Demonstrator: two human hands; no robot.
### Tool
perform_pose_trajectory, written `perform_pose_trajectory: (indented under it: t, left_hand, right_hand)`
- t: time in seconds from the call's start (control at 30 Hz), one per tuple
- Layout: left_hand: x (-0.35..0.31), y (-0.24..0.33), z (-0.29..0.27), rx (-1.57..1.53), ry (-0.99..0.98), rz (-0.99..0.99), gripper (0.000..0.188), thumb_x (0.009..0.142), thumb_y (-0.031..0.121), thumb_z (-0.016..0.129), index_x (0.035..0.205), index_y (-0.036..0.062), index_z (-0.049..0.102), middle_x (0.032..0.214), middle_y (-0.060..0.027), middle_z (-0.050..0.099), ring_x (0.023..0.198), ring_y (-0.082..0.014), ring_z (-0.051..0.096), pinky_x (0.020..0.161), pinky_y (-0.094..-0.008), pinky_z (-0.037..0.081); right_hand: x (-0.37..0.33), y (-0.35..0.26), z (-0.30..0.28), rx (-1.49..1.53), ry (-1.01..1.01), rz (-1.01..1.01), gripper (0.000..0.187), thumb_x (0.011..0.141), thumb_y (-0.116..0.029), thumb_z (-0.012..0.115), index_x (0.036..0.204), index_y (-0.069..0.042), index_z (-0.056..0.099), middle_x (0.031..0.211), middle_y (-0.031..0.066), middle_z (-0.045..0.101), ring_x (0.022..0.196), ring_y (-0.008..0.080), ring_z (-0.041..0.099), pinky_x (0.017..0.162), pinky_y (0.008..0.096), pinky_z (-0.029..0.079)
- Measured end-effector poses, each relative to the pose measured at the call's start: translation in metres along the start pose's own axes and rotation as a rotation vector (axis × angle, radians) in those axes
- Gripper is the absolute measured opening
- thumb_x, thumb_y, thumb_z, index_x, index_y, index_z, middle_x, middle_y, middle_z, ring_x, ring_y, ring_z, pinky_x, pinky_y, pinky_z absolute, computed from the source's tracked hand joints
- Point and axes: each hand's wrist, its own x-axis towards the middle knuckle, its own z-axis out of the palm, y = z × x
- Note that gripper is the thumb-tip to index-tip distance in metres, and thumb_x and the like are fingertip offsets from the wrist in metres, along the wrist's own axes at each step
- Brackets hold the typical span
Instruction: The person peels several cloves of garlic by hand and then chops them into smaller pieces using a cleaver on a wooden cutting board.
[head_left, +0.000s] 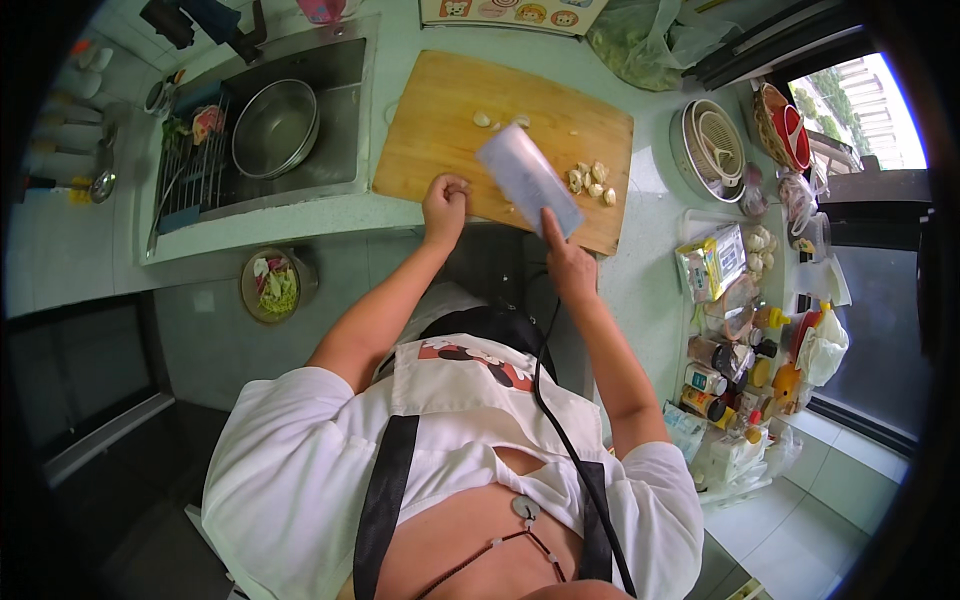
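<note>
Cleaver (528, 178) sits ahead-left of the right hand (572, 268), which grips it, index finger along the blade. Blade blurred over the cutting board (425, 110); contact unclear. Main risk: sideways slip into the left hand (446, 207), curled near the blade at the board's near edge; can't tell if it holds anything. Garlic cloves (592, 182) just beyond the right hand could scatter if bumped. Board's near side lies by the desk (650, 265) edge; heavy pressure there might tip it. Right forearm reaches forward and inward; left angles forward-right.
</note>
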Motion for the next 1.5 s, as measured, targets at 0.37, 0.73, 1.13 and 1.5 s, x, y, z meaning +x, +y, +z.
perform_pose_trajectory:
  t: [0.37,0.73,1.13,1.5]
  left_hand:
    - [0.033,-0.01,-0.011,0.022,0.11,0.121,0.015,0.073,-0.008,0.045,0.083,0.001,0.052,0.079,-0.0032,0.054,0.071,-0.0094,0.049,0.066,-0.0214,0.041]
    - [0.091,0.014,-0.012,0.487,0.039,0.265,0.021,0.072,-0.005,0.049,0.092,0.0007,0.055,0.088,-0.0113,0.055,0.08,-0.0205,0.055,0.072,-0.0287,0.045]
    - [0.13,0.012,0.023,0.827,-0.331,0.554,0.026,0.071,0.004,0.06,0.097,0.0056,0.057,0.096,-0.012,0.054,0.087,-0.0316,0.052,0.074,-0.0388,0.043]
    - [0.044,0.011,0.019,0.805,-0.404,0.484,0.029,0.068,0.01,0.067,0.094,0.0045,0.056,0.092,-0.0113,0.054,0.088,-0.03,0.052,0.075,-0.039,0.044]
  right_hand:
    - [0.013,0.02,-0.014,0.19,-0.02,0.12,0.064,0.075,-0.016,0.059,0.132,-0.033,0.035,0.072,0.0124,0.059,0.065,0.03,0.059,0.054,0.0423,0.046]
    - [-0.006,0.027,-0.004,-0.027,0.007,-0.154,0.048,0.08,-0.031,0.059,0.125,-0.038,0.043,0.068,0.0051,0.051,0.057,0.0226,0.056,0.049,0.0359,0.045]
    - [-0.012,0.029,-0.011,0.081,0.19,0.24,0.045,0.081,-0.029,0.059,0.124,-0.034,0.047,0.066,0.0043,0.053,0.058,0.0215,0.057,0.05,0.0351,0.045]
    - [-0.018,-0.008,-0.012,0.353,0.17,0.231,0.042,0.082,-0.025,0.059,0.123,-0.029,0.049,0.071,0.0055,0.058,0.063,0.0229,0.06,0.054,0.0332,0.046]
